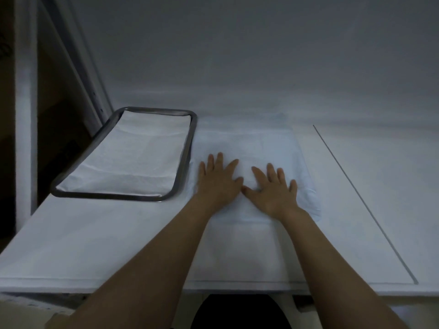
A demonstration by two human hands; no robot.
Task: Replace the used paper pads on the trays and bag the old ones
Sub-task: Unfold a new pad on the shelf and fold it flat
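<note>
Smooth flat white table point(95, 245) takes up most of the view. Lying on its middle is a big pale bluish-white rectangular paper pad point(249, 143), soft-looking and a bit crumpled at its right edge. Just left of it sits a rounded-corner shiny metal tray point(185, 160) lined with a creased white paper pad point(133, 153). Left hand point(218, 181) and right hand point(273, 193) both lie palm-down on the big pad, thumbs nearly touching. The fingers point(219, 160) are straight and spread, gripping nothing, with the pad directly underneath them.

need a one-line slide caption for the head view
Left hand and right hand press flat on a white paper pad on the table, beside a pad-lined metal tray.
</note>
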